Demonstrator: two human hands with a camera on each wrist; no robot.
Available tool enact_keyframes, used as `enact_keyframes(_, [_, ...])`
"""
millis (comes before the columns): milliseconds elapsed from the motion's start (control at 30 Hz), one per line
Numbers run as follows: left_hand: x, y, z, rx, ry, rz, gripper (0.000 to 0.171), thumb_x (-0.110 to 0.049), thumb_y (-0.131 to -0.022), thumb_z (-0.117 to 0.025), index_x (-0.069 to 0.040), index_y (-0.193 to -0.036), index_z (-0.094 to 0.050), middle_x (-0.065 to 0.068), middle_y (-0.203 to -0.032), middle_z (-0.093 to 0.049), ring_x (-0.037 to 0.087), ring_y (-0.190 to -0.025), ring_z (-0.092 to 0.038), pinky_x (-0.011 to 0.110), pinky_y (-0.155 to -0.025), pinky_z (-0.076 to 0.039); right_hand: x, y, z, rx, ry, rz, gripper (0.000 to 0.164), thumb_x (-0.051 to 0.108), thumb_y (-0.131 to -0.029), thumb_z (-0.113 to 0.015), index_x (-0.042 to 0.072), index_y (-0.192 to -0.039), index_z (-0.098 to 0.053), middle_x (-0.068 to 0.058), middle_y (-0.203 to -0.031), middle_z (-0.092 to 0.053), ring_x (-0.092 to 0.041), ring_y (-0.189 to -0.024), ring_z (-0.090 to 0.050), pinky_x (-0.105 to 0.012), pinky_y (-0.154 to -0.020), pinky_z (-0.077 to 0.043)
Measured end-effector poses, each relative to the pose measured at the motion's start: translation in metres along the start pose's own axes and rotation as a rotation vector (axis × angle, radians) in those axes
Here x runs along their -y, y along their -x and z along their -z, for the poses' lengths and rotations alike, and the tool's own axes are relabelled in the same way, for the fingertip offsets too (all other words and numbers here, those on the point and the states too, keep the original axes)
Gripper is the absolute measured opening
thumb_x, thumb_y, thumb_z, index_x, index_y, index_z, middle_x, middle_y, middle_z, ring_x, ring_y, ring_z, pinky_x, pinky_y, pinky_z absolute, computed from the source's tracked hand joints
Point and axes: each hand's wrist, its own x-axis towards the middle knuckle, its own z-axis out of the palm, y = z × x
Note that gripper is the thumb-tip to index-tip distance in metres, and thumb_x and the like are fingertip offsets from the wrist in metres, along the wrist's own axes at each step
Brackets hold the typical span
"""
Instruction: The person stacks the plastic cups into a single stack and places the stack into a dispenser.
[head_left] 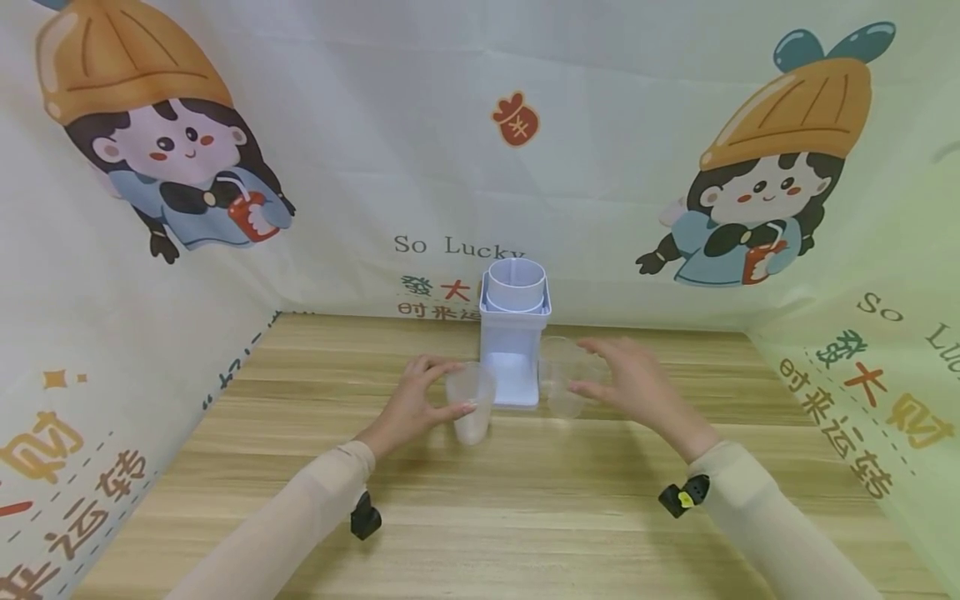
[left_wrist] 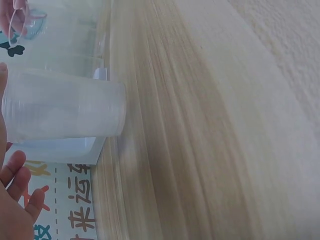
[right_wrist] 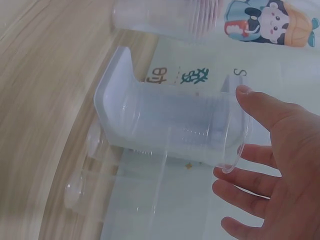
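My left hand [head_left: 420,404] grips a stack of translucent plastic cups [head_left: 470,408] between thumb and forefinger near the rim; the stack is upright, close over the table. In the left wrist view the stack [left_wrist: 65,105] crosses the picture, with the other fingers loosely bent beside it. My right hand [head_left: 630,379] holds a clear plastic cup [head_left: 566,383] by its rim, as the right wrist view shows with the thumb on one side of the cup [right_wrist: 200,125] and fingers on the other. A white stand [head_left: 512,333] with a round tube on top stands between and behind both hands.
More clear cup shapes [right_wrist: 82,190] show beside the stand in the right wrist view. Wood-grain tabletop [head_left: 525,517] reaches back to a printed cloth [head_left: 360,167] that rises behind and on both sides. A dark wrist device [head_left: 366,517] sits on the left sleeve.
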Motion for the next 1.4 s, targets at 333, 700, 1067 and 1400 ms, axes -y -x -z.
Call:
enact_keyframes(333, [0.0, 0.0, 0.0, 0.005, 0.004, -0.01, 0.066, -0.037, -0.076, -0.085, -0.012, -0.133, -0.061, 0.013, -0.136, -0.052, 0.034, -0.131, -0.044, 0.055, -0.109, -0.043, 0.013, -0.006, -0.008, 0.008, -0.001, 0.054, 0.069, 0.051, -0.085, -0.073, 0.011, -0.139, -0.055, -0.013, -0.136, -0.063, -0.035, -0.122, -0.059, -0.056, -0.105, -0.045])
enact_keyframes(700, [-0.001, 0.0, -0.001, 0.01, 0.0, -0.005, 0.066, -0.036, -0.076, -0.085, -0.01, -0.132, -0.061, 0.013, -0.136, -0.052, 0.034, -0.131, -0.044, 0.055, -0.109, -0.043, 0.027, -0.013, -0.01, 0.022, 0.015, 0.099, 0.07, 0.053, -0.083, -0.074, 0.014, -0.138, -0.056, -0.013, -0.135, -0.063, -0.033, -0.121, -0.059, -0.055, -0.105, -0.045])
enact_keyframes(1067, [0.0, 0.0, -0.001, 0.018, 0.011, 0.007, 0.067, -0.036, -0.077, -0.084, -0.009, -0.133, -0.06, 0.013, -0.137, -0.051, 0.034, -0.132, -0.043, 0.054, -0.11, -0.043, 0.039, -0.019, -0.005, 0.005, 0.041, 0.15, 0.07, 0.055, -0.083, -0.072, 0.013, -0.137, -0.057, -0.012, -0.136, -0.063, -0.033, -0.123, -0.059, -0.056, -0.107, -0.044])
enact_keyframes(1400, [0.002, 0.001, -0.002, 0.001, 0.004, -0.011, 0.066, -0.037, -0.078, -0.083, -0.01, -0.133, -0.06, 0.012, -0.136, -0.052, 0.032, -0.131, -0.045, 0.053, -0.11, -0.044, 0.051, -0.032, 0.014, -0.027, 0.044, 0.198, 0.068, 0.053, -0.084, -0.072, 0.011, -0.135, -0.058, -0.012, -0.128, -0.067, -0.033, -0.115, -0.063, -0.052, -0.102, -0.048])
